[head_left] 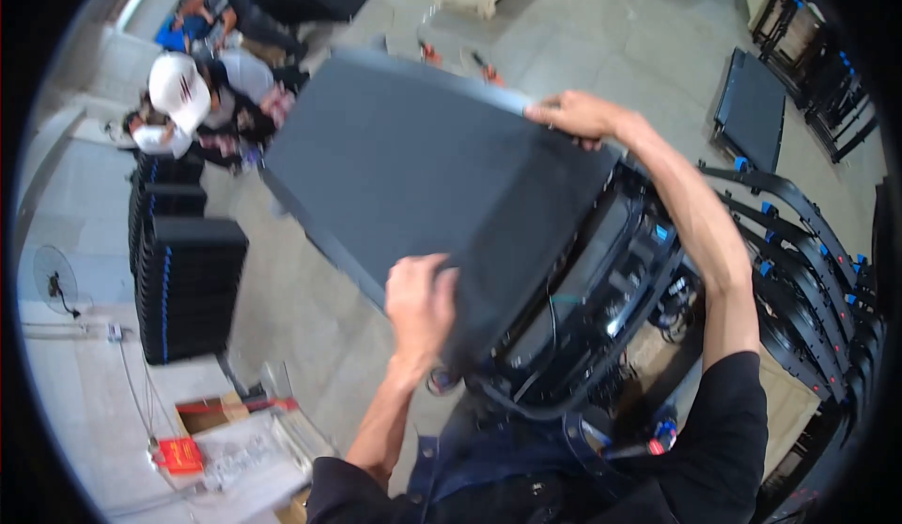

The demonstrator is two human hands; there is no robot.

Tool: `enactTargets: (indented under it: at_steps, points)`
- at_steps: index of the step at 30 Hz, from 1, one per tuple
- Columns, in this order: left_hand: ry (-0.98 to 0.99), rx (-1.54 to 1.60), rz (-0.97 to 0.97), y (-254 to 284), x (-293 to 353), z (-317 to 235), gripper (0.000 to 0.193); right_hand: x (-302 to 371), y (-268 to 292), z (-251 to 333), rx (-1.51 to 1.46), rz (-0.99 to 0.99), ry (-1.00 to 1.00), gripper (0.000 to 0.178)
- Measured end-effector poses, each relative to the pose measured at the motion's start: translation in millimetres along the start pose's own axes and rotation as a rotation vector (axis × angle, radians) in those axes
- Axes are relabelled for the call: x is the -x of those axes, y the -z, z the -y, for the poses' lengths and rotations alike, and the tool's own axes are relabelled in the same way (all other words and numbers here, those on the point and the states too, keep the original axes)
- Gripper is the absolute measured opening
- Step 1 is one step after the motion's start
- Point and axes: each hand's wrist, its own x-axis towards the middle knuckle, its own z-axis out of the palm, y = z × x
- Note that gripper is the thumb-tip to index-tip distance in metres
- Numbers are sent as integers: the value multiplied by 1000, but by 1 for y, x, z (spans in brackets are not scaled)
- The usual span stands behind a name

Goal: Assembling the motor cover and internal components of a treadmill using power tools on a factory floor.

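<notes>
A treadmill with a wide black running belt [404,157] stretches away from me, its motor end and black front housing [601,289] close to my body. My right hand [578,117] reaches across to the treadmill's far right edge, fingers closed over the silver side rail [498,97]. Somewhat blurred, my left hand [420,300] is over the belt near its left edge; thumb and fingers are apart, and nothing shows in them. Whether it touches the belt, I cannot tell. A thin cable [552,322] runs over the housing.
Curved black frames [799,242] with blue clips stand in a row on the right. Black folded units [195,280] are stacked at the left, near a wall fan [56,280]. Other people [202,92] are at upper left. A flat black deck [752,110] is at upper right.
</notes>
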Motion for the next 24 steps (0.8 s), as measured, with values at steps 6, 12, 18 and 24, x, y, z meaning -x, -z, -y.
enactTargets:
  at_steps: [6,12,18,24]
  points:
    - [813,627,433,50,155,34,20,13,-14,1,171,-249,48,74]
    - [1034,787,199,31,172,29,21,31,-52,-45,-126,-357,6,69]
    - [885,621,311,17,167,37,19,66,-46,-51,-209,-476,-209,85]
    - [951,787,292,47,172,15,8,77,-47,-60,-196,-555,-111,68]
